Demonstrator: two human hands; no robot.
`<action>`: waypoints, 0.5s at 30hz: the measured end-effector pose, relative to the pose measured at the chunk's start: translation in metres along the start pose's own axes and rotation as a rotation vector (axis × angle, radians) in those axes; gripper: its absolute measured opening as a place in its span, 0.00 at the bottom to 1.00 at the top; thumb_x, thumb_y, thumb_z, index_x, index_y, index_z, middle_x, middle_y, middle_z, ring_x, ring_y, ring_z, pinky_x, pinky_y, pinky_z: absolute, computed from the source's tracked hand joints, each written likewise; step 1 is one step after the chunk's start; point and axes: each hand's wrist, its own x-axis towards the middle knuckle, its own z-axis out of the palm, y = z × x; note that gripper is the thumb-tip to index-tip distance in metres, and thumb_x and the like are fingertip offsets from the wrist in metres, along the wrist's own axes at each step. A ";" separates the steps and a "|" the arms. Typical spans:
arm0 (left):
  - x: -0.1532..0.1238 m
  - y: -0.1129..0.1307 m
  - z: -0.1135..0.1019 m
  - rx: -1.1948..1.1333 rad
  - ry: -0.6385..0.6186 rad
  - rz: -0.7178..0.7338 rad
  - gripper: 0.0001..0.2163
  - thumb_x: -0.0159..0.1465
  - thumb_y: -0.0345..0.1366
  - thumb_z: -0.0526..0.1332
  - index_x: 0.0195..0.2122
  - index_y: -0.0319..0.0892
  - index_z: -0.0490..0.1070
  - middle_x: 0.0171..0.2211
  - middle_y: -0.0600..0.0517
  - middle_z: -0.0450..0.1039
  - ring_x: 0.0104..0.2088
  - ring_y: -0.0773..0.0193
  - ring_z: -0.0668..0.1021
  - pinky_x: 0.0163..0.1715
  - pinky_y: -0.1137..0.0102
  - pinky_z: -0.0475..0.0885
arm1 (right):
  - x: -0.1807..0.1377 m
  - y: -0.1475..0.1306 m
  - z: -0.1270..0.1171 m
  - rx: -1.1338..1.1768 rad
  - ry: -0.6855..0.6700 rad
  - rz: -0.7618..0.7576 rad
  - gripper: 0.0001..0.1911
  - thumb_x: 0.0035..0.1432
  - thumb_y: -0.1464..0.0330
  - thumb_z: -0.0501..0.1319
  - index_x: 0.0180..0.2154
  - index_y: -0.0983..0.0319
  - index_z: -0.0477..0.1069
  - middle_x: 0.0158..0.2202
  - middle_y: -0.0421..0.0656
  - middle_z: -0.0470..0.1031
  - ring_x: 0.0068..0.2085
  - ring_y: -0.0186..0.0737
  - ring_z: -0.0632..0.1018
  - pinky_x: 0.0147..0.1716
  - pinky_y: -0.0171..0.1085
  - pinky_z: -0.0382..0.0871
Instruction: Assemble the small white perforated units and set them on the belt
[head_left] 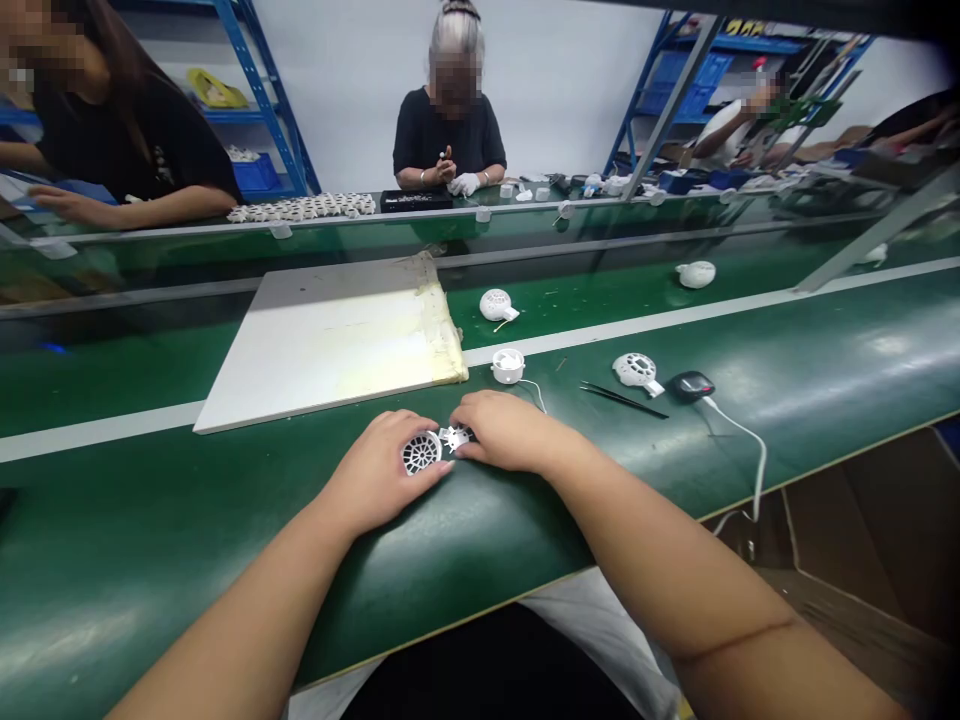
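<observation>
Seemingly partway: left fingers (399, 421) clamp a white grille (422, 453), right fingers (468, 407) a small white piece (455, 438) beside it; white fan (508, 366) and shell (637, 371) lie separate on the surface (517, 530).

Left hand (379, 468) grips a round white grille (421, 454) between thumb and fingers; right hand (495, 432) holds a small white part (456, 438) beside it. White fan housing (508, 371) just beyond the right fingers; black tweezers (626, 400) to their right. White board (330, 335) beyond the left fingers.

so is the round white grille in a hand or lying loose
In hand: the left hand curls about the grille, fingers beyond it, thumb on its near side.
</observation>
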 end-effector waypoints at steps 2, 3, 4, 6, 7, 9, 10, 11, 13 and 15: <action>0.000 -0.001 0.001 0.014 -0.001 -0.002 0.20 0.61 0.51 0.64 0.48 0.44 0.75 0.46 0.46 0.76 0.46 0.50 0.76 0.48 0.57 0.71 | -0.002 0.004 -0.001 0.012 0.007 0.041 0.14 0.55 0.63 0.69 0.42 0.61 0.75 0.41 0.47 0.78 0.43 0.48 0.77 0.39 0.40 0.65; 0.000 -0.002 0.001 0.019 -0.003 -0.007 0.21 0.61 0.52 0.64 0.48 0.44 0.74 0.46 0.46 0.76 0.47 0.50 0.76 0.49 0.57 0.71 | -0.003 0.006 -0.003 0.022 0.015 0.069 0.14 0.54 0.62 0.69 0.42 0.60 0.75 0.41 0.47 0.78 0.42 0.47 0.77 0.38 0.39 0.65; 0.000 -0.002 0.002 0.023 -0.005 -0.013 0.21 0.61 0.52 0.63 0.48 0.44 0.74 0.47 0.46 0.76 0.47 0.50 0.76 0.49 0.57 0.71 | -0.004 0.009 -0.005 0.034 0.024 0.099 0.14 0.54 0.63 0.69 0.42 0.60 0.75 0.41 0.47 0.79 0.41 0.47 0.77 0.36 0.39 0.64; 0.000 -0.004 0.003 0.029 -0.011 -0.027 0.21 0.61 0.53 0.63 0.49 0.44 0.74 0.48 0.46 0.75 0.49 0.50 0.75 0.51 0.56 0.70 | -0.006 0.013 -0.010 0.058 0.042 0.160 0.13 0.53 0.64 0.69 0.41 0.60 0.74 0.41 0.45 0.79 0.38 0.45 0.77 0.32 0.38 0.62; 0.000 -0.004 0.003 0.032 -0.011 -0.034 0.22 0.62 0.53 0.63 0.49 0.44 0.74 0.48 0.46 0.75 0.49 0.50 0.75 0.52 0.56 0.70 | -0.007 0.015 -0.012 0.070 0.047 0.187 0.12 0.54 0.65 0.68 0.41 0.59 0.74 0.40 0.45 0.79 0.37 0.44 0.77 0.31 0.37 0.61; 0.000 -0.007 0.004 0.045 0.004 -0.052 0.22 0.62 0.53 0.63 0.50 0.43 0.73 0.49 0.45 0.75 0.51 0.50 0.74 0.54 0.55 0.69 | -0.008 0.020 -0.016 0.090 0.047 0.238 0.09 0.54 0.66 0.67 0.39 0.59 0.75 0.38 0.44 0.79 0.34 0.42 0.76 0.30 0.37 0.59; 0.001 -0.008 0.005 0.052 0.016 -0.063 0.22 0.62 0.53 0.63 0.50 0.43 0.73 0.49 0.45 0.74 0.52 0.49 0.74 0.55 0.54 0.68 | -0.009 0.022 -0.018 0.099 0.044 0.262 0.08 0.55 0.66 0.67 0.38 0.59 0.75 0.37 0.44 0.79 0.34 0.42 0.75 0.29 0.37 0.59; 0.001 -0.009 0.005 0.059 0.029 -0.072 0.22 0.62 0.53 0.62 0.50 0.43 0.73 0.50 0.45 0.74 0.53 0.49 0.73 0.56 0.53 0.68 | -0.010 0.025 -0.020 0.106 0.043 0.287 0.06 0.55 0.66 0.66 0.37 0.59 0.75 0.36 0.44 0.79 0.33 0.41 0.75 0.29 0.36 0.58; 0.001 -0.011 0.005 0.067 0.048 -0.086 0.22 0.63 0.53 0.62 0.51 0.44 0.73 0.51 0.45 0.74 0.54 0.48 0.72 0.57 0.52 0.66 | -0.012 0.031 -0.024 0.125 0.049 0.336 0.04 0.55 0.66 0.66 0.35 0.58 0.75 0.34 0.43 0.79 0.32 0.39 0.74 0.28 0.36 0.57; 0.001 -0.012 0.005 0.067 0.053 -0.090 0.22 0.63 0.53 0.62 0.52 0.44 0.73 0.51 0.45 0.74 0.55 0.48 0.72 0.58 0.52 0.66 | -0.014 0.037 -0.028 0.167 0.061 0.372 0.03 0.55 0.66 0.65 0.33 0.58 0.75 0.32 0.41 0.79 0.30 0.38 0.73 0.27 0.35 0.57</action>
